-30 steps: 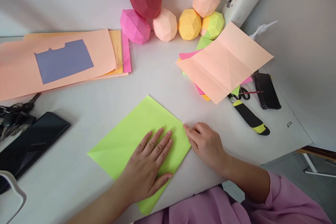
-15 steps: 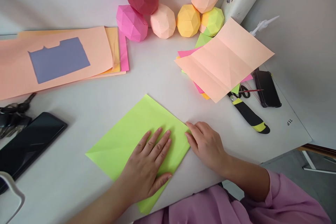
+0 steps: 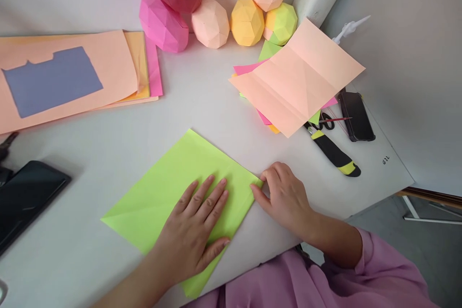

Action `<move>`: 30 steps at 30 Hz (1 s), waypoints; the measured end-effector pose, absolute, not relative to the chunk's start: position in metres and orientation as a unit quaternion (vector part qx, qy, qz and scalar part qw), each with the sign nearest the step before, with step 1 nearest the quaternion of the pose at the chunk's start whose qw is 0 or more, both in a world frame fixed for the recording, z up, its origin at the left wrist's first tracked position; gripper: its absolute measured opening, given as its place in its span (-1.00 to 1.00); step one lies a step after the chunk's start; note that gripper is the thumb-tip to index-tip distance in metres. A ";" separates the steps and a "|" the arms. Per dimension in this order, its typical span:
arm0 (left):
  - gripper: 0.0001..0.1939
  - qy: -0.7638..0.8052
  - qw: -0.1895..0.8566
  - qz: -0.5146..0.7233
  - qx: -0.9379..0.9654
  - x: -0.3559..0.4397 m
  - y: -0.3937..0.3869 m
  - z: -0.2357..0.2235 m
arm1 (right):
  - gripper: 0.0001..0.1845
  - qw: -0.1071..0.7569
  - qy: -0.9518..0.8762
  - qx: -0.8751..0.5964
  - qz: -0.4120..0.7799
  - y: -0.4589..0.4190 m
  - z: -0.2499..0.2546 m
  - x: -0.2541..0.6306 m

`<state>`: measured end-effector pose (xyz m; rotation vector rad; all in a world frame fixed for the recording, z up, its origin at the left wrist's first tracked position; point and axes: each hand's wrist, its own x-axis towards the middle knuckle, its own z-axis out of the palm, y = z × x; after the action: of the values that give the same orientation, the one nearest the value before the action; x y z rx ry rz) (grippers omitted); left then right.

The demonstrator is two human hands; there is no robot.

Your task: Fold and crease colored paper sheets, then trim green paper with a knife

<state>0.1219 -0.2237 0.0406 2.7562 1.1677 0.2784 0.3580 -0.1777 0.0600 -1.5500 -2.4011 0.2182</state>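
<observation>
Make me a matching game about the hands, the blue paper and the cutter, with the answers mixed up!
Things:
1. left hand
2. blue paper
3. right hand
4. cutter

Places and colours:
A. thumb and fingers at the right corner of the green paper
B. black handle with yellow-green bands
C. pressed flat on the green paper, fingers a bit apart
D. on top of the peach paper at the far left

Right pairs: 1-C, 2-D, 3-A, 4-B

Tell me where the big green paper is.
In the head view, the big green paper lies low, left of centre, under the left hand, its right corner at the right hand.
</observation>
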 end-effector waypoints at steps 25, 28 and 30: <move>-0.13 0.383 0.071 0.098 0.916 0.121 -0.224 0.040 | -0.81 0.116 -0.830 -0.544 0.051 -0.178 0.060 0.358; -0.13 0.382 0.072 0.096 0.916 0.122 -0.224 0.040 | -0.81 0.116 -0.831 -0.542 0.049 -0.178 0.059 0.358; -0.13 0.383 0.072 0.095 0.916 0.122 -0.224 0.040 | -0.81 0.115 -0.831 -0.542 0.049 -0.178 0.059 0.358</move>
<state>0.1219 -0.2240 0.0405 2.7531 1.1514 0.2870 0.3581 -0.1777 0.0592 -1.5879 -2.4365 0.1449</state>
